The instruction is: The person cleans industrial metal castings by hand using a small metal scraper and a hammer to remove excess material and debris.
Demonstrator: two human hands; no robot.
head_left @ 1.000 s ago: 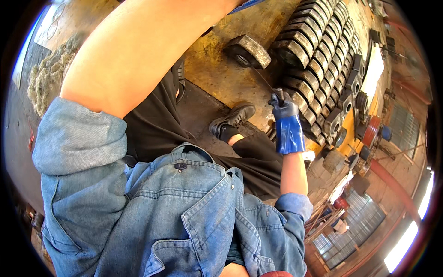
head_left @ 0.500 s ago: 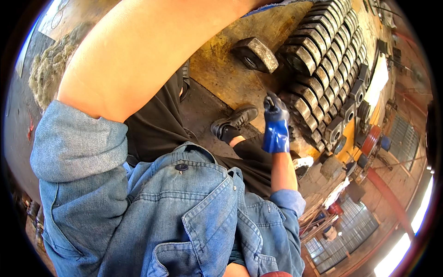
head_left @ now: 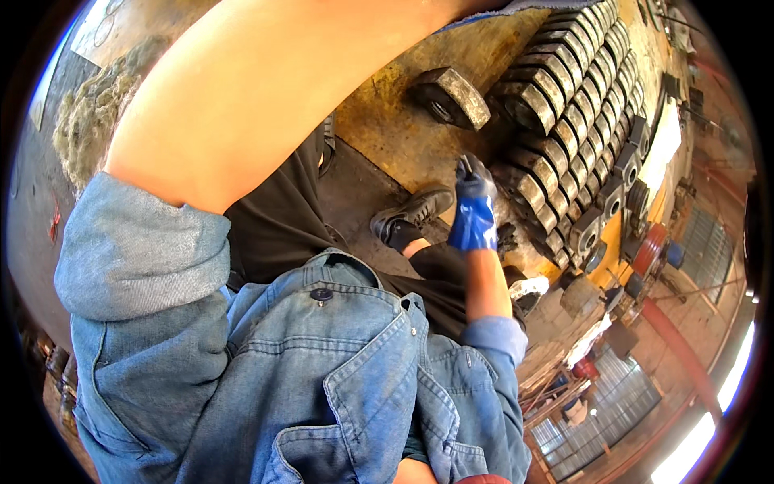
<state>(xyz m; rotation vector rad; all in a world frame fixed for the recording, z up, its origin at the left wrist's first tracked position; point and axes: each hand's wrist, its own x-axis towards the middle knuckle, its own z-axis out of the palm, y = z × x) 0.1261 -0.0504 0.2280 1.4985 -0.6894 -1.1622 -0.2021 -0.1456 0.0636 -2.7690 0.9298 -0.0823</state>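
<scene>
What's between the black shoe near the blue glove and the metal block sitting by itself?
Just stained, yellowish-brown floor shows between that black shoe and the metal block, in the head view.

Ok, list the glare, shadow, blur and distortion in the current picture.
Head view: the strip of light at lower right is blown out to white; head view: glare on the blue glove cuff, deep shadow between the stacked metal blocks; head view: right forearm slightly blurred; head view: fisheye bending, corners black.

stained yellow surface (head_left: 387,129) under 1 lone metal block (head_left: 453,98) and stacked blocks (head_left: 556,77)
</scene>
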